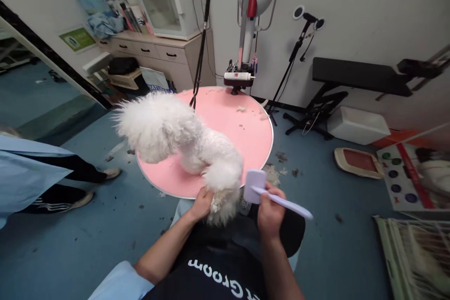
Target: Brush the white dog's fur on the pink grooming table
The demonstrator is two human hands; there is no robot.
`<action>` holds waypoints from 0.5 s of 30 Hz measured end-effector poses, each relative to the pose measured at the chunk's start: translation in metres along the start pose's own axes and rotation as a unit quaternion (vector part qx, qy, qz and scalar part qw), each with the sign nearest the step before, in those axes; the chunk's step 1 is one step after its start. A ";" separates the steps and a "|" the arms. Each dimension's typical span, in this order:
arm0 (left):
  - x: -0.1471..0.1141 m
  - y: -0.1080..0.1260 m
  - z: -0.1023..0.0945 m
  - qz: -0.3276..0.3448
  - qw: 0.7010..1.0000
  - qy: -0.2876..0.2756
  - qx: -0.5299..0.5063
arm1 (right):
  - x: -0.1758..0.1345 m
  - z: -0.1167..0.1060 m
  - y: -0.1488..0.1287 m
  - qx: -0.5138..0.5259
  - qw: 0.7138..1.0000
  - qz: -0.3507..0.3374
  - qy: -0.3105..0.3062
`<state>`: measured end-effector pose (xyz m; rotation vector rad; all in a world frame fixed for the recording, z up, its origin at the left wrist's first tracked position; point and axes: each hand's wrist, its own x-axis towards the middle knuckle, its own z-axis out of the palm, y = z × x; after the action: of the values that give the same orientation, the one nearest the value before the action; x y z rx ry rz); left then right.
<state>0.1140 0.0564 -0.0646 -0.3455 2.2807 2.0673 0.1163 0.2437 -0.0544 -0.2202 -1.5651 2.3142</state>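
Right hand [272, 214] grips a slicker brush [255, 183], left hand [203, 202] a fluffy dog [202, 147]. Brush looks light, stiff; handle [291, 206]'s the spot imo.

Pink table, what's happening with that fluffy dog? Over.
Left hand on white dog. Right hand holding purple brush beside the fur. Dog on pink table, fluff over near edge. Black cord hanging close by.
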 end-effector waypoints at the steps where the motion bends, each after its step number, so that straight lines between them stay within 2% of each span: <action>1: 0.000 0.000 0.001 -0.009 1.000 -0.008 -0.010 | 0.000 -0.001 -0.004 -0.014 0.999 -0.031 0.003; 2: 0.000 0.001 0.003 -0.020 0.999 -0.016 -0.021 | 0.000 -0.001 -0.007 -0.029 0.999 -0.034 -0.031; 4: 0.001 0.001 0.006 -0.039 0.998 -0.030 -0.046 | 0.000 0.000 -0.014 -0.067 0.990 0.002 -0.125; 5: 0.001 0.001 0.008 -0.047 0.997 -0.036 -0.057 | 0.001 0.001 -0.016 -0.086 0.988 0.005 -0.127; 8: 0.001 0.001 0.012 -0.051 0.995 -0.055 -0.064 | 0.002 -0.002 -0.020 -0.100 0.992 -0.071 0.020; 9: 0.000 0.001 0.013 -0.049 0.995 -0.066 -0.064 | 0.001 -0.004 -0.020 -0.099 0.992 -0.071 0.026; 12: 0.001 0.005 0.015 -0.048 0.991 -0.103 -0.067 | -0.004 -0.009 -0.018 -0.095 0.991 0.020 -0.095; 13: 0.001 0.006 0.016 -0.051 0.990 -0.116 -0.067 | -0.006 -0.010 -0.018 -0.099 0.988 0.033 -0.110; 15: 0.002 0.009 0.017 -0.062 0.985 -0.140 -0.073 | -0.009 -0.010 -0.018 -0.105 0.992 -0.004 -0.074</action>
<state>0.1084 0.0734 -0.0578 -0.1817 1.9064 2.0753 0.1314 0.2550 -0.0419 -0.0944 -1.8806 2.2008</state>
